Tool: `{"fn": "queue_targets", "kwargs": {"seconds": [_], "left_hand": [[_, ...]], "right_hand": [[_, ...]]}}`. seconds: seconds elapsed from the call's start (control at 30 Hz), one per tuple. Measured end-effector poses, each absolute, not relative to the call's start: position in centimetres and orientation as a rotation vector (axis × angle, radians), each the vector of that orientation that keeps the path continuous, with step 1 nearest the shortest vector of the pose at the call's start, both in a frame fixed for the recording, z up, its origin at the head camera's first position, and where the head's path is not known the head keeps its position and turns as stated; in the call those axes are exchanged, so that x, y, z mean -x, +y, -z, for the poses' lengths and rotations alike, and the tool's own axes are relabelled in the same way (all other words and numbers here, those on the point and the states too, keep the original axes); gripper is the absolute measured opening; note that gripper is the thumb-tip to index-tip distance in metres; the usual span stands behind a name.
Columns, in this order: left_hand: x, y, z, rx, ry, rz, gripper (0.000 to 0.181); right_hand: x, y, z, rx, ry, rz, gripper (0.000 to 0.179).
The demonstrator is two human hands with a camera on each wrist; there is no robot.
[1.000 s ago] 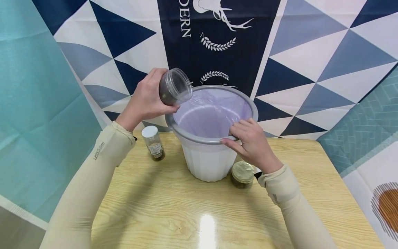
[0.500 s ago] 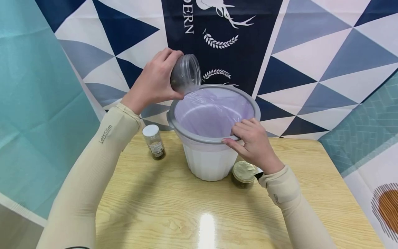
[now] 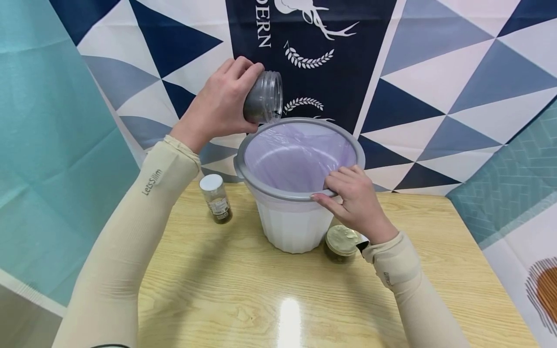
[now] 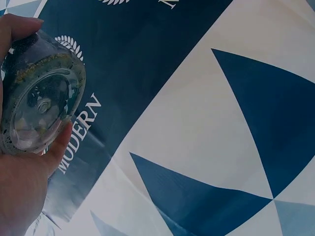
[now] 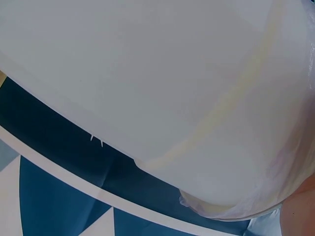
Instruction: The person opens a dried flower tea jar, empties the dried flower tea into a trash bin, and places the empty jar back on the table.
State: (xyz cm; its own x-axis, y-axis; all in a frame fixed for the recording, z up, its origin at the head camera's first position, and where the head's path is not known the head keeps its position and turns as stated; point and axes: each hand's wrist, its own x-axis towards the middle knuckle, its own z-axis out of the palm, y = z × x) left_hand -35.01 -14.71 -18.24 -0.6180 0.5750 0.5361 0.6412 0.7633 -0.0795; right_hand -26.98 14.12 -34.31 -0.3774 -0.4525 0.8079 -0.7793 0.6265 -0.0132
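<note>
My left hand [image 3: 224, 99] grips a clear plastic jar [image 3: 263, 99] and holds it on its side, mouth to the right, above the left back rim of a white trash bin [image 3: 293, 224]. In the left wrist view the jar's clear base [image 4: 44, 108] faces the camera, with yellowish bits along its edge. A purple bag [image 3: 291, 159] lines the bin under a grey rim ring [image 3: 278, 193]. My right hand [image 3: 354, 200] holds that rim at the front right, fingers over the edge and thumb outside. The right wrist view shows mostly the bin's white wall [image 5: 147, 88].
Left of the bin a white-lidded jar [image 3: 216, 199] with a label stands on the wooden table [image 3: 243, 299]. A low jar with a gold foil top [image 3: 341, 240] sits beside the bin, under my right wrist. Patterned cloth [image 3: 435, 96] hangs behind.
My left hand has risen and moved right with the jar, tipping it further until it lies nearly level. The right hand stays on the rim.
</note>
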Motion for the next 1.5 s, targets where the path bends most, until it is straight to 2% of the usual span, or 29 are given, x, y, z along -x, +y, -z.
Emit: {"fn": "queue_targets", "kwargs": {"seconds": [0.5,1.27,1.5], "left_hand": [[35.48,-14.44,17.71,1.002,-2.292,-0.022,0.088],[35.38,-13.98,17.89,0.972,-2.302,-0.120,0.089],[35.35,-13.98,17.57,0.976,-2.278,-0.132,0.084]], "right_hand": [[26.95,14.14,34.39,-0.956,-2.030,-0.516,0.059],[27.36,14.37,34.66,-0.956,-2.038,-0.524,0.059],[27.40,14.39,34.70,-0.956,-2.040,-0.528,0.059]]}}
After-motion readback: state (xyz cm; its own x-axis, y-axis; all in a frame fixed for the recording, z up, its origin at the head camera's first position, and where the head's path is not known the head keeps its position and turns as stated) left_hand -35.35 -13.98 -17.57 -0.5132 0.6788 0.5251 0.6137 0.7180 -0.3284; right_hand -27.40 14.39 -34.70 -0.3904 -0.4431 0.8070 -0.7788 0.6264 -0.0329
